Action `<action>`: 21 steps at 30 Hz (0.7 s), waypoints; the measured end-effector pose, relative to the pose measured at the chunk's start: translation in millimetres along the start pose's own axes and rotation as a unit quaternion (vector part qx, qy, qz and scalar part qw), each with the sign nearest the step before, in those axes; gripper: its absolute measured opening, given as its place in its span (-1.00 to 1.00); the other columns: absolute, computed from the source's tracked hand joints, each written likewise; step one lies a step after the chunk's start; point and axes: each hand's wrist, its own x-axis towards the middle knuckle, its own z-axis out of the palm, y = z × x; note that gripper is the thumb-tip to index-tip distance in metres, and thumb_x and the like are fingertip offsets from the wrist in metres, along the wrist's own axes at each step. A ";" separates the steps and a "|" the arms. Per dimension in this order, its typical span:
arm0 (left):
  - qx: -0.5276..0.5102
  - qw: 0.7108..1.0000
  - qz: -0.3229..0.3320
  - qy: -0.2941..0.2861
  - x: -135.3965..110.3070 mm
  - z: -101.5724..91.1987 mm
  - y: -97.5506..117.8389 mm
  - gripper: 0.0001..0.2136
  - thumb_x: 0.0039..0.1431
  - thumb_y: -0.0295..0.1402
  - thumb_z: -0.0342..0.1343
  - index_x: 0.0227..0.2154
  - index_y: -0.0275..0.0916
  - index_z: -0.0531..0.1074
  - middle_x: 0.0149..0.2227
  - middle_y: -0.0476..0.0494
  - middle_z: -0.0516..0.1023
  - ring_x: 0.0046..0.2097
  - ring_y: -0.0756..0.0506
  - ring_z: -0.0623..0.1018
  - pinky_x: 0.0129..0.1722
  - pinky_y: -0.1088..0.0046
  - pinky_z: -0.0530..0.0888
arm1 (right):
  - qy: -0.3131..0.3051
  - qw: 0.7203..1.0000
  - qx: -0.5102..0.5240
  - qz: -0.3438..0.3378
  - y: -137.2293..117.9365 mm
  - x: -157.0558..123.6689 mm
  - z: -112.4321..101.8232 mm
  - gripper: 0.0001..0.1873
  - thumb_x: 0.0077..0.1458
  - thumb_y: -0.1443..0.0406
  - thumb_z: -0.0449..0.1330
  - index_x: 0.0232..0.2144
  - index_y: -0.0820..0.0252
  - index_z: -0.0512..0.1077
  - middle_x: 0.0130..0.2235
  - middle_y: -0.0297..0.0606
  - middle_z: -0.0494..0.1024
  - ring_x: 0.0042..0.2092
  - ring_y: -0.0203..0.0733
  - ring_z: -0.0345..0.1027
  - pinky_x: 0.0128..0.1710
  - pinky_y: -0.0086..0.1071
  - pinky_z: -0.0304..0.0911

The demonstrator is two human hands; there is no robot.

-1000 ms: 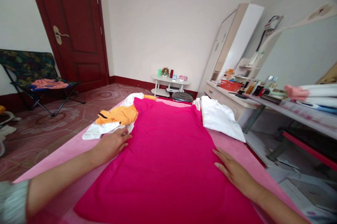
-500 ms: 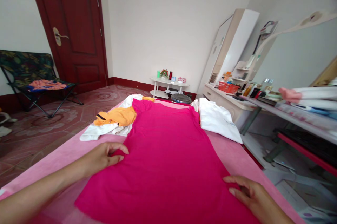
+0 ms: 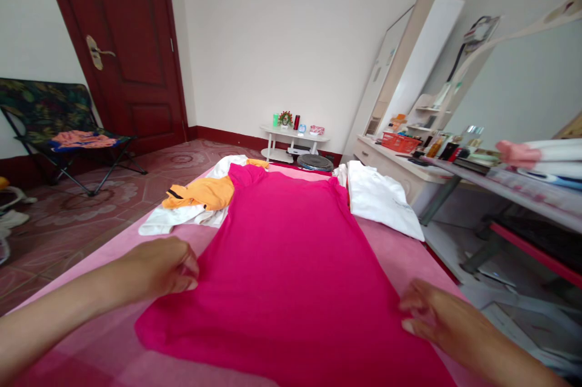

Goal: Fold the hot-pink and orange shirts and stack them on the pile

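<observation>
Your left hand is closed, thumb against curled fingers, gripping the left edge of the magenta garment. Your right hand is partly closed at the opposite edge, thumb and fingertips slightly apart; blur prevents confirming whether cloth is pinched there. The garment lies spread over the pink cover, between both hands.

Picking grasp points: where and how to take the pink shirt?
Pink shirt: probably pinch both side edges along its near half, from left and right; it's spread lengthwise, sleeves far, edges showing against the bed.
</observation>
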 end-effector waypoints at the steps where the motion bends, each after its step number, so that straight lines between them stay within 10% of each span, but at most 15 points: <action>1: 0.086 0.996 -0.006 0.020 6.4 -6.0 13.0 -0.80 -0.14 -0.21 0.20 -0.41 -0.11 0.59 -0.35 -0.08 0.59 -0.26 -0.20 0.54 -0.22 0.33 0.44 | -0.008 0.999 -0.018 -0.027 -13.0 12.4 -1.6 -0.71 -0.20 0.13 0.25 -0.36 0.07 0.57 -0.21 -0.15 0.58 -0.18 0.03 0.46 -0.12 -0.17 0.36; 9: 0.118 0.968 0.184 0.124 125.8 35.5 112.8 -0.49 0.23 -0.21 -0.14 0.22 -0.23 0.15 0.25 -0.24 0.17 0.22 -0.16 0.25 0.15 0.33 0.22 | 0.008 0.980 -0.001 -0.199 -138.2 137.7 70.7 -0.38 0.09 0.25 0.04 0.20 0.30 0.14 0.27 -0.05 0.08 0.29 -0.11 -0.08 0.24 -0.15 -0.07; 14: 0.126 0.977 0.106 0.136 190.4 67.0 79.7 -0.39 0.22 0.06 -0.25 0.25 -0.12 0.08 0.32 -0.20 -0.04 0.31 -0.29 -0.02 0.22 0.00 -0.02 | -0.024 0.991 -0.093 -0.089 -107.5 196.4 101.4 -0.29 0.20 -0.06 -0.19 0.28 0.16 -0.04 0.33 -0.17 -0.10 0.33 -0.05 -0.35 0.25 0.00 -0.29; 21: 0.129 0.979 0.049 0.147 212.7 69.5 54.5 -0.35 0.18 0.15 -0.37 0.25 -0.05 0.05 0.33 -0.14 -0.07 0.33 -0.28 -0.08 0.23 0.02 -0.08 | 0.003 0.983 -0.182 0.025 -69.4 227.5 105.0 -0.23 0.20 -0.10 -0.34 0.29 0.23 -0.10 0.34 -0.14 -0.16 0.33 -0.02 -0.38 0.25 -0.04 -0.29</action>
